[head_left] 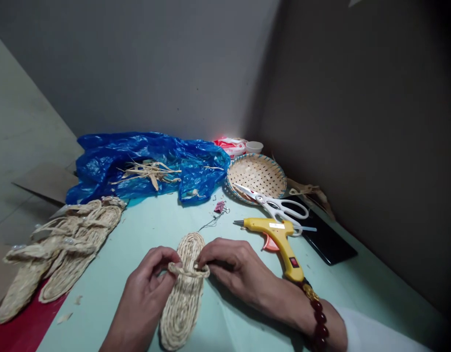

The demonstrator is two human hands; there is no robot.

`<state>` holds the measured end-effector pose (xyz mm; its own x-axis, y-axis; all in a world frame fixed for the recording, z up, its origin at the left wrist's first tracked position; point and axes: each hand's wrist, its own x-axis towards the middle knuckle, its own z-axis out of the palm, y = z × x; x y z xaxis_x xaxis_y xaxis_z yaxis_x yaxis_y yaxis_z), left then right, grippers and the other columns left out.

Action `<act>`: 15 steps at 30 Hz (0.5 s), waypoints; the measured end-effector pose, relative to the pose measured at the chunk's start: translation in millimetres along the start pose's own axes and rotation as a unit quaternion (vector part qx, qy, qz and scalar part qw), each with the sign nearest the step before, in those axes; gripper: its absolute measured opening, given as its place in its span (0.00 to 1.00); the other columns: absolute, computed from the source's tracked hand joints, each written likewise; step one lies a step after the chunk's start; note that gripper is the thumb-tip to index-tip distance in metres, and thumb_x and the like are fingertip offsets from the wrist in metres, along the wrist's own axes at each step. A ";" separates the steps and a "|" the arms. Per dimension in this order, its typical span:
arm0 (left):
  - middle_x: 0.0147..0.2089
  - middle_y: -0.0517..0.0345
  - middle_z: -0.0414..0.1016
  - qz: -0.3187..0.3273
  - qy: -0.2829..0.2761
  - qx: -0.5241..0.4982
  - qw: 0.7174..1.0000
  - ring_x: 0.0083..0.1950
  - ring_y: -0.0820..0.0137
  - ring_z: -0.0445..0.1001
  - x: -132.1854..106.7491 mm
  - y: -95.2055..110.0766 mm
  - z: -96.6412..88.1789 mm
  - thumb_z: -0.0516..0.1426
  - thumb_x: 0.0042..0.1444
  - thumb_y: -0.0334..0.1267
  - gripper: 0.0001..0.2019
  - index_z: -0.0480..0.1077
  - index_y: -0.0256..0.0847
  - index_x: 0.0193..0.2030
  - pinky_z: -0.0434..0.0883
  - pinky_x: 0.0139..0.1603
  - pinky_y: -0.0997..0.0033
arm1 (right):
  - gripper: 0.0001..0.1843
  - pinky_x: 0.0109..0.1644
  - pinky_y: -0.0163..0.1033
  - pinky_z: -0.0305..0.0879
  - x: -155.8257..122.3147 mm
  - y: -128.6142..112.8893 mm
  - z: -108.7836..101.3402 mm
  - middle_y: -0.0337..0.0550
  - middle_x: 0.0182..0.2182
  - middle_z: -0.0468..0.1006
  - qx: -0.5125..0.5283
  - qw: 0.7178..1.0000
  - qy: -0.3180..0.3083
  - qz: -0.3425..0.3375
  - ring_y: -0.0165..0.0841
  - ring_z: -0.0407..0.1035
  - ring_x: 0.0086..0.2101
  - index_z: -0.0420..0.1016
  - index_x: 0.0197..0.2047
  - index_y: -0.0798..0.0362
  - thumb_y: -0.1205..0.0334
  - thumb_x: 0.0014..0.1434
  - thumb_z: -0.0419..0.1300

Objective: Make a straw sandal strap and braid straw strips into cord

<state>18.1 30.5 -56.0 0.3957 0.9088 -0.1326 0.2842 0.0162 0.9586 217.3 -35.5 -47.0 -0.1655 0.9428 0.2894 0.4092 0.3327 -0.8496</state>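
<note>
A woven straw sandal sole [183, 308] lies lengthwise in front of me on the pale green table. Across its upper part runs a braided straw strap [188, 272]. The strap's left end is pinched between thumb and fingers of my left hand [146, 288]. On the other side, my right hand [240, 271] grips the strap near its right end, with the fingertips partly hidden behind it. A beaded bracelet [320, 318] circles my right wrist. Just beyond that hand lies a yellow glue gun [280, 234] with an orange trigger.
Finished-looking straw sandals [78, 244] are piled at the left edge. A blue plastic bag [100, 151] with straw strips [152, 172] lies at the back. White-handled scissors [280, 208] rest against a woven basket [258, 173]. A black phone [330, 239] and a pink clip [220, 207] lie nearby.
</note>
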 end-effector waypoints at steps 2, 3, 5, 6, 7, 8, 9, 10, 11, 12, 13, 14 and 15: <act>0.34 0.63 0.74 -0.018 -0.009 -0.016 1.000 0.37 0.69 0.74 -1.4 -1.5 0.3 0.62 0.53 0.45 0.10 0.68 0.45 0.36 0.71 0.37 0.79 | 0.09 0.43 0.33 0.68 0.9 -3.1 -1.5 0.43 0.37 0.79 0.005 1.000 0.014 0.007 0.30 0.73 0.37 0.79 0.42 0.57 0.75 0.59 0.61; 0.34 0.62 0.75 -0.028 -0.005 -0.025 0.999 0.37 0.69 0.74 -2.6 -1.7 0.4 0.63 0.53 0.46 0.10 0.68 0.45 0.36 0.71 0.37 0.79 | 0.09 0.43 0.33 0.68 1.1 -4.2 -2.1 0.43 0.37 0.79 0.009 1.000 0.017 0.007 0.30 0.73 0.37 0.79 0.42 0.57 0.74 0.58 0.62; 0.37 0.62 0.76 -0.046 0.019 -0.046 0.998 0.38 0.69 0.75 -5.8 -0.7 1.0 0.64 0.52 0.46 0.12 0.68 0.45 0.38 0.72 0.37 0.80 | 0.09 0.44 0.34 0.69 0.9 -5.0 -2.5 0.43 0.38 0.80 0.027 0.999 0.022 0.007 0.31 0.74 0.37 0.80 0.42 0.56 0.73 0.58 0.63; 0.38 0.61 0.77 -0.051 0.035 -0.054 0.997 0.39 0.69 0.75 -7.7 0.4 1.3 0.65 0.51 0.46 0.13 0.69 0.45 0.38 0.72 0.37 0.80 | 0.09 0.45 0.35 0.69 0.7 -4.6 -2.2 0.43 0.38 0.80 0.040 0.999 0.027 0.012 0.31 0.74 0.38 0.80 0.42 0.56 0.72 0.59 0.62; 0.40 0.60 0.77 -0.050 0.053 -0.059 0.996 0.41 0.67 0.76 -9.5 1.8 1.7 0.65 0.50 0.46 0.14 0.69 0.44 0.38 0.72 0.38 0.80 | 0.08 0.46 0.36 0.69 0.4 -4.0 -1.6 0.43 0.39 0.81 0.052 0.998 0.036 0.021 0.32 0.74 0.39 0.80 0.42 0.55 0.71 0.60 0.62; 0.41 0.60 0.77 -0.045 0.071 -0.061 0.995 0.44 0.66 0.77 -11.1 3.1 2.0 0.66 0.49 0.46 0.15 0.69 0.44 0.39 0.72 0.39 0.80 | 0.08 0.48 0.37 0.69 0.2 -3.2 -0.8 0.43 0.39 0.82 0.065 0.996 0.048 0.031 0.32 0.74 0.40 0.81 0.42 0.54 0.70 0.61 0.62; 0.42 0.59 0.77 -0.042 0.084 -0.064 0.993 0.47 0.64 0.77 -12.3 4.3 2.3 0.66 0.49 0.47 0.15 0.69 0.44 0.39 0.72 0.40 0.80 | 0.08 0.50 0.39 0.69 0.1 -2.7 0.3 0.44 0.40 0.82 0.080 0.994 0.060 0.042 0.33 0.74 0.42 0.82 0.42 0.54 0.69 0.61 0.63; 0.44 0.58 0.77 -0.039 0.093 -0.070 0.992 0.49 0.63 0.76 -13.1 5.2 2.6 0.66 0.50 0.47 0.15 0.69 0.44 0.39 0.72 0.41 0.81 | 0.07 0.51 0.40 0.69 0.1 -2.4 1.6 0.44 0.40 0.82 0.100 0.991 0.072 0.050 0.34 0.74 0.43 0.82 0.41 0.53 0.69 0.60 0.64; 0.46 0.58 0.76 -0.037 0.098 -0.075 0.992 0.51 0.62 0.76 -13.5 5.7 2.7 0.66 0.50 0.47 0.15 0.69 0.44 0.39 0.72 0.42 0.81 | 0.06 0.52 0.41 0.69 0.1 -2.4 2.9 0.44 0.41 0.82 0.124 0.987 0.082 0.057 0.34 0.75 0.44 0.83 0.40 0.53 0.69 0.60 0.64; 0.47 0.58 0.75 -0.038 0.101 -0.080 0.991 0.52 0.62 0.76 -13.4 5.8 2.8 0.66 0.51 0.46 0.15 0.69 0.44 0.40 0.72 0.42 0.82 | 0.06 0.52 0.41 0.69 0.2 -2.7 4.1 0.45 0.41 0.82 0.149 0.983 0.090 0.063 0.34 0.75 0.44 0.83 0.39 0.53 0.69 0.59 0.65; 0.48 0.59 0.75 -0.038 0.102 -0.083 0.991 0.53 0.64 0.76 -13.1 5.6 3.0 0.66 0.51 0.46 0.14 0.69 0.44 0.39 0.72 0.42 0.83 | 0.06 0.52 0.41 0.70 0.3 -3.1 5.4 0.45 0.41 0.82 0.172 0.978 0.098 0.069 0.34 0.75 0.43 0.83 0.38 0.53 0.69 0.59 0.65; 0.48 0.59 0.74 -0.037 0.104 -0.083 0.990 0.52 0.65 0.76 -12.7 5.4 3.3 0.66 0.51 0.45 0.13 0.70 0.44 0.39 0.72 0.42 0.85 | 0.05 0.51 0.40 0.70 0.5 -3.5 6.5 0.45 0.41 0.81 0.189 0.973 0.106 0.077 0.33 0.75 0.43 0.83 0.37 0.53 0.70 0.58 0.66; 0.48 0.60 0.74 -0.035 0.106 -0.082 0.990 0.51 0.67 0.76 -12.4 5.4 3.9 0.66 0.51 0.44 0.12 0.70 0.44 0.38 0.71 0.42 0.86 | 0.05 0.50 0.40 0.70 0.7 -3.7 7.5 0.44 0.40 0.80 0.198 0.970 0.114 0.087 0.33 0.75 0.42 0.83 0.37 0.53 0.70 0.58 0.66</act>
<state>18.2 17.7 -50.1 0.1837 0.9696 -0.1617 0.1512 0.1347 0.9793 209.0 -36.3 -46.9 0.0958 0.9793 0.1785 0.0282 0.1766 -0.9839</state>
